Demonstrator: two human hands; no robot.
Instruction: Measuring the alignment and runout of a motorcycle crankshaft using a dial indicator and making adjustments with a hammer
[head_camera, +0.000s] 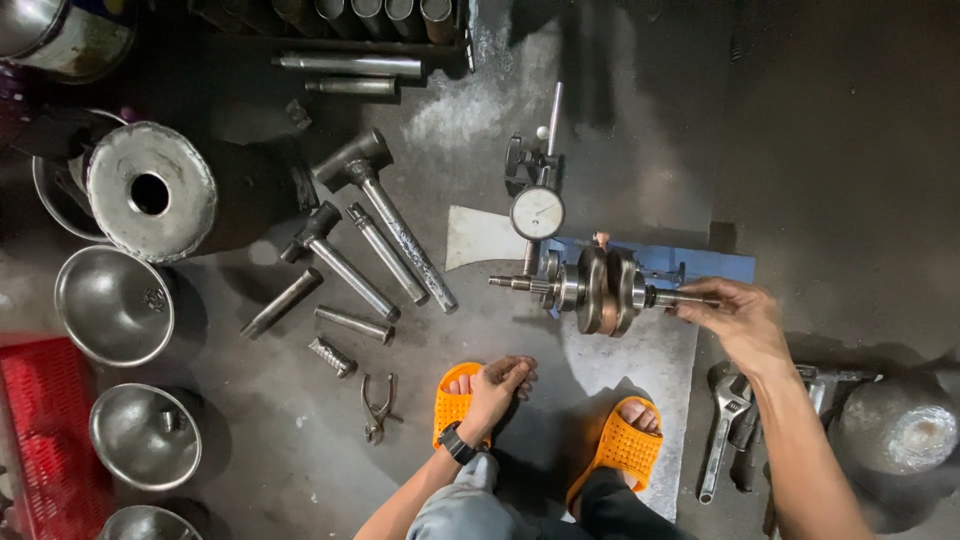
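A dark cylindrical drum (180, 195) with a holed steel end lies far left on the floor, steel bowls (113, 303) near it. Right of centre, a crankshaft (600, 290) sits across a blue stand (715, 265), a dial gauge (537, 212) just beyond it. The right hand (735, 318) pinches the crankshaft's right shaft end between its fingertips. Hammers (385, 215) lie left of the gauge. The left hand (497, 385) rests loosely curled, holding nothing, on an orange sandal (455, 405).
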